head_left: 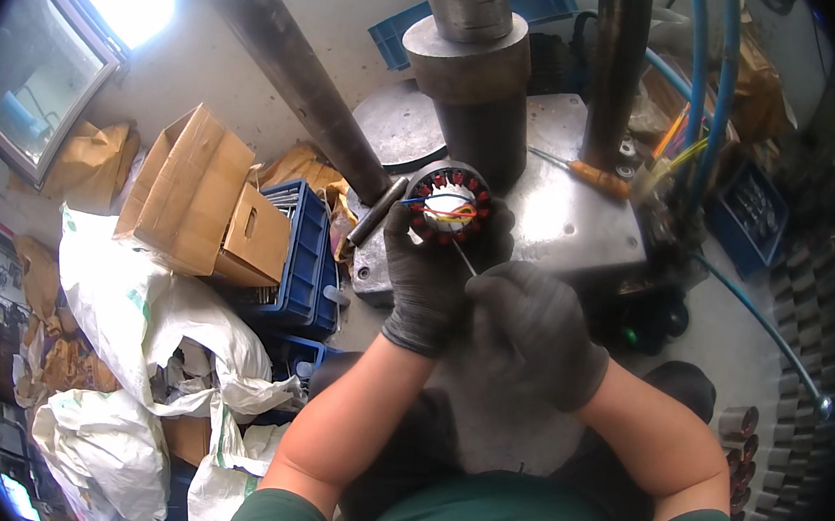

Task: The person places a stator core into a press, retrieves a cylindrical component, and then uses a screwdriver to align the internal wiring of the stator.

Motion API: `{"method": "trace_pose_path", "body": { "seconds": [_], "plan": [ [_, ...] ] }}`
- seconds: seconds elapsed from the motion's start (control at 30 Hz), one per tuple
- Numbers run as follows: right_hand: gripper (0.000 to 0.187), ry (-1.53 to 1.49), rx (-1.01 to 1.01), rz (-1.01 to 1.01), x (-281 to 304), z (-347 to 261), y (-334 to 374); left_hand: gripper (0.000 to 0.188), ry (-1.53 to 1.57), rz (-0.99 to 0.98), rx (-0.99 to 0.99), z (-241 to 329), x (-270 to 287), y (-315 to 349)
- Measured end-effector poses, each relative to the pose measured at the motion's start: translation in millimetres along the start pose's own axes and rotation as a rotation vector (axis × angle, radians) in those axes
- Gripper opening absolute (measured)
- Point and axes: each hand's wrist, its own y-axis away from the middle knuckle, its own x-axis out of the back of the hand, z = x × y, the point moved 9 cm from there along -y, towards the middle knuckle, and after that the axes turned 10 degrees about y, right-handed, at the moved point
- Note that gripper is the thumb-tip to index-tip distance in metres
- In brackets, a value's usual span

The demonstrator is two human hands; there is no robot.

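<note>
Both my hands wear dark grey gloves. My left hand (425, 286) is wrapped round a motor stator (454, 178), a ring with red windings inside. Blue, yellow and red wires cross its opening. Closed around a thin metal-shafted tool (464, 258), my right hand (537, 327) hides the tool's handle and is slightly blurred. The shaft's tip meets the stator's near edge. Beyond the hands is a metal press table (572, 220) with a thick cylindrical block (472, 60) standing on it. A screwdriver with an orange-brown handle (601, 180) lies on that table's right part.
Steel columns (300, 73) rise from the table, and a short metal bar (377, 213) leans at its left edge. Left are cardboard boxes (183, 193), blue crates (307, 260) and white sacks (107, 462). Blue hoses (725, 89) hang right; stacked stators (738, 424) stand lower right.
</note>
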Motion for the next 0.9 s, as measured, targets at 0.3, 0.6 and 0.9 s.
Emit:
{"method": "trace_pose_path", "body": {
  "seconds": [0.3,0.6,0.9],
  "plan": [
    [0.027,-0.025,-0.031,-0.001,0.7,-1.1,-5.9,0.080,-0.099,-0.011,-0.046,4.5,-1.6,0.2],
    [0.022,-0.051,-0.048,0.009,3.7,-2.1,-7.5,0.092,-0.045,0.035,-0.057,3.6,-1.6,0.5],
    [0.019,-0.041,-0.044,0.004,4.1,0.0,-10.3,0.080,-0.199,0.011,-0.053,3.0,-0.5,2.2]
  ]
}}
